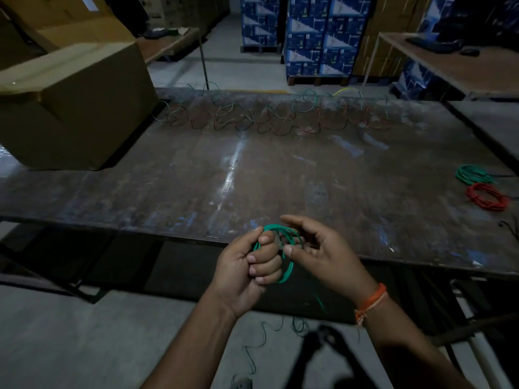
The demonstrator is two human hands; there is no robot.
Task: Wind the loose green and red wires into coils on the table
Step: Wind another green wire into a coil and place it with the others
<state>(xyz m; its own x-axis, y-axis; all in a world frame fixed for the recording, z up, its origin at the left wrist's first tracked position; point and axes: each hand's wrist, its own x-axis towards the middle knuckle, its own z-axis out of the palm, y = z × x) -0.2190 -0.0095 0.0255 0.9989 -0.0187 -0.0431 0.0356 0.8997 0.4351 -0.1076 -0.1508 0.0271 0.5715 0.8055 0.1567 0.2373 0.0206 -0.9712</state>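
A small green wire coil [289,265] hangs in front of the table's near edge. My left hand [252,265] grips it with curled fingers. My right hand [314,248] curls beside it and pinches a strand of the same coil. The wire's loose tail [320,301] trails down to the floor. A tangle of loose green and red wires [269,119] lies across the far side of the table [196,178]. A wound green coil [471,174] and a wound red coil [487,196] lie at the table's right edge.
A large cardboard box [70,102] stands on the table's far left corner. Stacked blue boxes [317,37] stand behind, with other tables to the right [455,66] and back left. A dark tripod-like shape [317,349] is on the floor below my arms.
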